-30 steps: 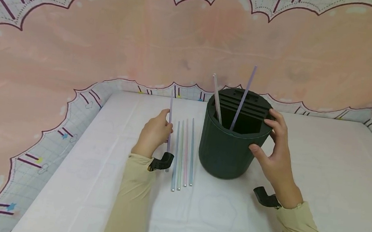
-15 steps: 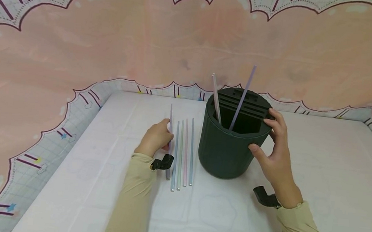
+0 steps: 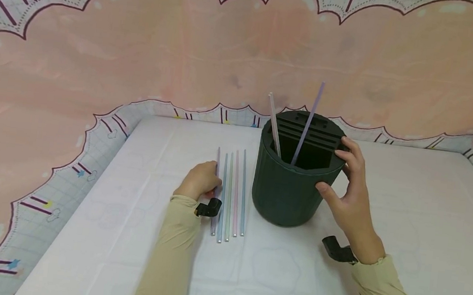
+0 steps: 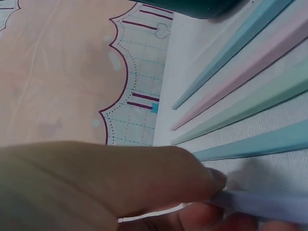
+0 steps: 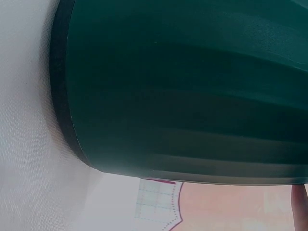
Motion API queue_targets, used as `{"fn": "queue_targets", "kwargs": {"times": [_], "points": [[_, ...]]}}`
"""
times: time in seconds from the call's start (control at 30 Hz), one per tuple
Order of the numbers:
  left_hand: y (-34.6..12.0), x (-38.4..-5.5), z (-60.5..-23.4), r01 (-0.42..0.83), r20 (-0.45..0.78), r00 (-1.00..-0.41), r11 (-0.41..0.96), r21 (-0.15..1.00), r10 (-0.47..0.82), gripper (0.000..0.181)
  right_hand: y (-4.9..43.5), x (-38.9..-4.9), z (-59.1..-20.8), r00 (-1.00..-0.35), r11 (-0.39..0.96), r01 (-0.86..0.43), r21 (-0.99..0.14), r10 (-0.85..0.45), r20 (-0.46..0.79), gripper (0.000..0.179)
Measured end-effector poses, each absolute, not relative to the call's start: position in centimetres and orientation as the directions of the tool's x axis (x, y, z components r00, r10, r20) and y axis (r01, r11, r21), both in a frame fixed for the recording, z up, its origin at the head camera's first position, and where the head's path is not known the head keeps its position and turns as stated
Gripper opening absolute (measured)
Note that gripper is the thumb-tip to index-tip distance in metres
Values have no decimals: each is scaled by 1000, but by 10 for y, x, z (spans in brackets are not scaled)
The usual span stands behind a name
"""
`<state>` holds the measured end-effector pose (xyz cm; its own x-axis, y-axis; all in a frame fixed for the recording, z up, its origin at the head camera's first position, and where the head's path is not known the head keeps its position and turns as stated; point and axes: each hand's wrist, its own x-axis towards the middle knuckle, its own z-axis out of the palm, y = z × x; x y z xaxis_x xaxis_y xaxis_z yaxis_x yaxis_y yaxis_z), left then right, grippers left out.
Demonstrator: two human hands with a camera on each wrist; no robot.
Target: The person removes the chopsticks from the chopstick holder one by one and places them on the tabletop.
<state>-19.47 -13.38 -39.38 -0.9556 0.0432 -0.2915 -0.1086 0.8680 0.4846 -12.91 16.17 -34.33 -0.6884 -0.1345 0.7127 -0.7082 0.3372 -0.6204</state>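
At the left end of a row of chopsticks, my left hand [image 3: 198, 179] pinches a purple chopstick [image 3: 212, 226] between thumb and fingers. In the left wrist view this chopstick [image 4: 269, 206] comes out from under the thumb. Beside it on the white cloth lie a blue chopstick [image 3: 221, 223], a green one [image 3: 228, 214], a pink one [image 3: 236, 205] and another blue one [image 3: 244, 201]. My right hand [image 3: 350, 193] grips the upper right side of a dark green utensil holder [image 3: 287, 196]. A pale pink chopstick [image 3: 274, 125] and a purple one [image 3: 309, 121] stand leaning in its opening.
A white cloth [image 3: 274, 281] covers the table. Behind and to the left hangs a peach curtain [image 3: 246, 57] with a scalloped, checked border. Slotted bars [image 3: 312, 129] cover the back part of the holder's top. Each wrist wears a black camera mount [image 3: 209, 207].
My left hand has drawn the purple chopstick toward me and slightly right, bringing it down alongside the row. The right hand and the holder have stayed in place.
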Motion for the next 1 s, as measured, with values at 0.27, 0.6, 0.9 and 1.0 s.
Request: {"fn": "queue_targets", "kwargs": {"times": [0.27,0.6,0.9,1.0], "points": [[-132,-195,-395,-103,-289,-956,870,482,47,14,162,-129,-344,-688,335,-708,-621,-134,713,67],[-140,-198,-390,-74,-241,-970,908,412,31,52,162,-130,-344,-685,336,-711,-618,-135,716,67],[-123,-196,-368,155,52,-987,833,531,151,29,163,-133,-345,-680,326,-718,-615,-136,721,67],[-113,-192,-356,238,175,-970,804,544,169,24,164,-134,-346,-678,322,-719,-616,-135,722,67]]}}
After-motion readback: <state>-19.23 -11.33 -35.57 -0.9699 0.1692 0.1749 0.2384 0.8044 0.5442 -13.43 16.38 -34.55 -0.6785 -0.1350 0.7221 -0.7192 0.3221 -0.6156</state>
